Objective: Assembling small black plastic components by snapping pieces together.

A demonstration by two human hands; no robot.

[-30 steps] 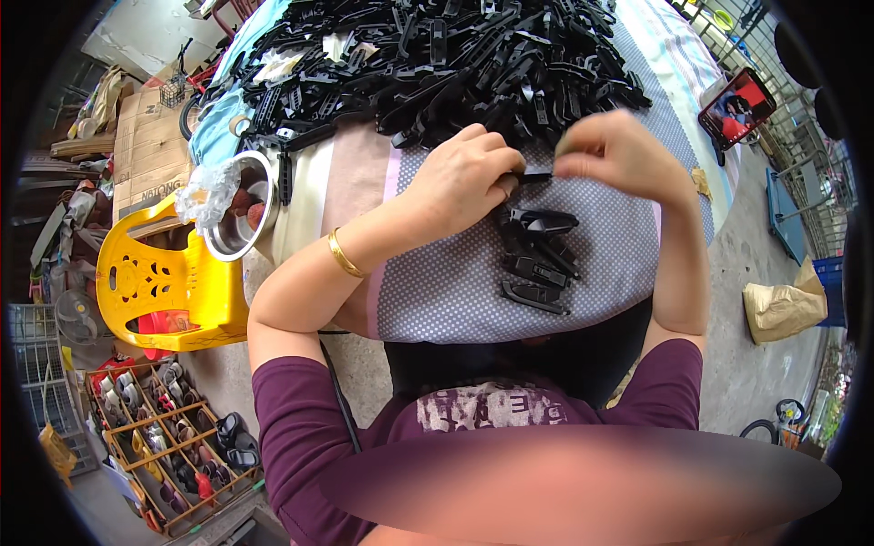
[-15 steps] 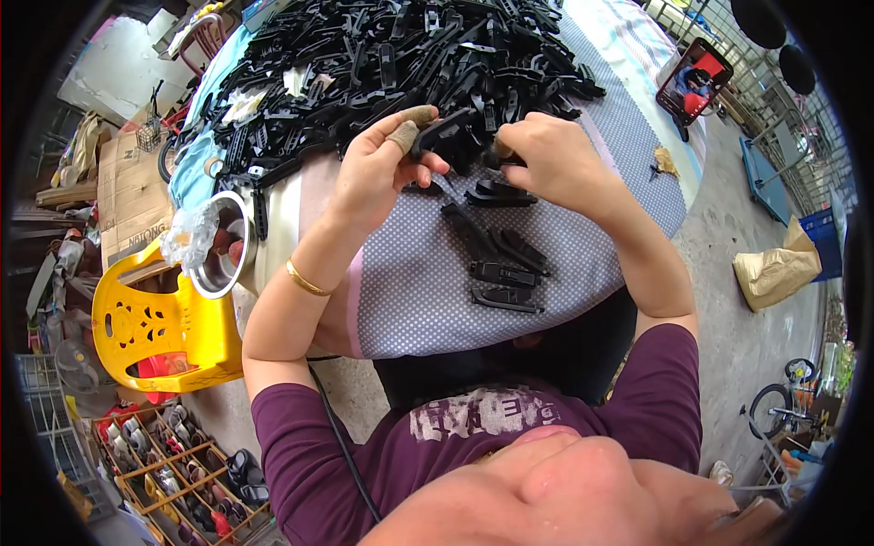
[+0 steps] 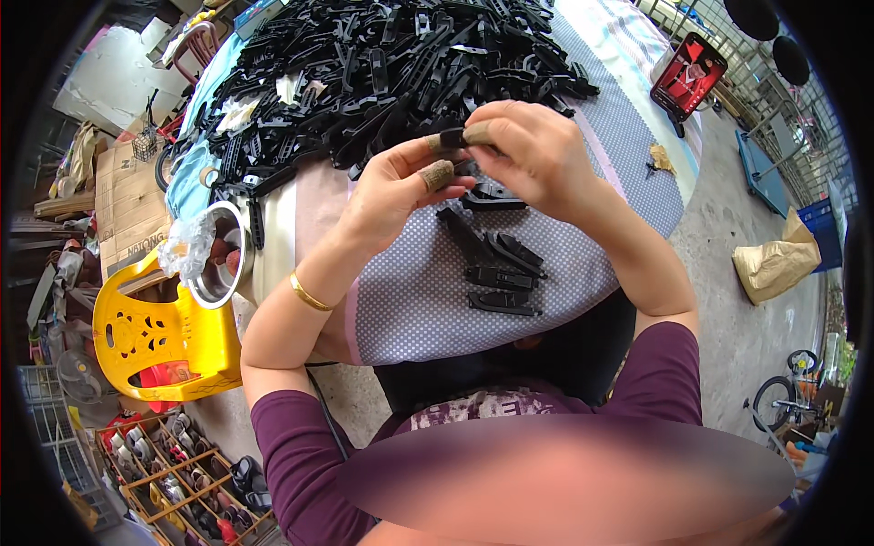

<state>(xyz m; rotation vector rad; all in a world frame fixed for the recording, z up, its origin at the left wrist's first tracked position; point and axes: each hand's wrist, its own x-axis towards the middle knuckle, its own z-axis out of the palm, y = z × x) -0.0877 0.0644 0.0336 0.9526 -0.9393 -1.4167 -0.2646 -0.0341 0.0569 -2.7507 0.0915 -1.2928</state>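
Above the table's middle, a small black plastic part (image 3: 452, 138) spans the gap between my two hands. My right hand (image 3: 542, 159) pinches its right end with tan-wrapped fingertips. The wrapped index fingertip of my left hand (image 3: 387, 196) presses on the other end, while the wrapped thumb sits lower, apart from it. My fingers hide much of the part's shape. Just beyond, a big heap of black plastic parts (image 3: 364, 77) covers the far side of the table. Nearer me, several similar pieces lie in a loose row, among them a flat black clip-like piece (image 3: 503, 303).
A dotted grey cloth (image 3: 410, 309) covers the near tabletop. At the left, a steel bowl (image 3: 238, 273) with a plastic bag rests by a yellow plastic chair (image 3: 205, 341). A phone (image 3: 689, 77) stands at the right edge. A paper sack (image 3: 776, 264) is on the floor.
My right hand has moved left and slightly up, bringing its fingertips to my left hand's. My left thumb has dropped away from the index finger. The parts on the cloth lie as before.
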